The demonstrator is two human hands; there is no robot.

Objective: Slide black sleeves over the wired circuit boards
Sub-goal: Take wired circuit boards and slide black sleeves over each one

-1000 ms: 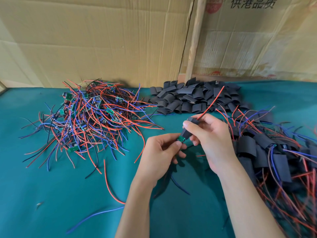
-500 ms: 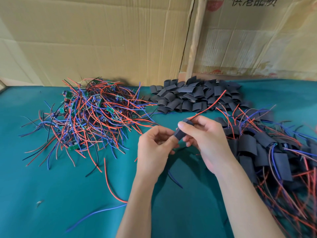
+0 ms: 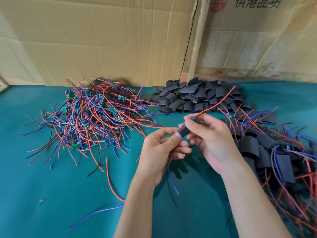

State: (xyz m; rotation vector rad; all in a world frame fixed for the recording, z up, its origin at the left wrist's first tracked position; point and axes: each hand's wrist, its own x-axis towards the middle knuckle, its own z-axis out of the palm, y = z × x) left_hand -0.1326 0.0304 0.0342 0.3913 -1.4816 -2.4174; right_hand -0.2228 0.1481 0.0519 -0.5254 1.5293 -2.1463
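Cardboard box (image 3: 257,40) top right reads 供港品质, I think. Mid-frame, my left hand (image 3: 163,150) and right hand (image 3: 211,140) both pinch one matte black sleeve (image 3: 186,127), red wire (image 3: 217,103) poking out its top.

A teal cloth (image 3: 51,194) covers the tabletop. Flattened cardboard sheets (image 3: 103,40) stand along its far edge from ten to two o'clock, with a rough wooden post (image 3: 199,40) upright at one o'clock between two sheets.
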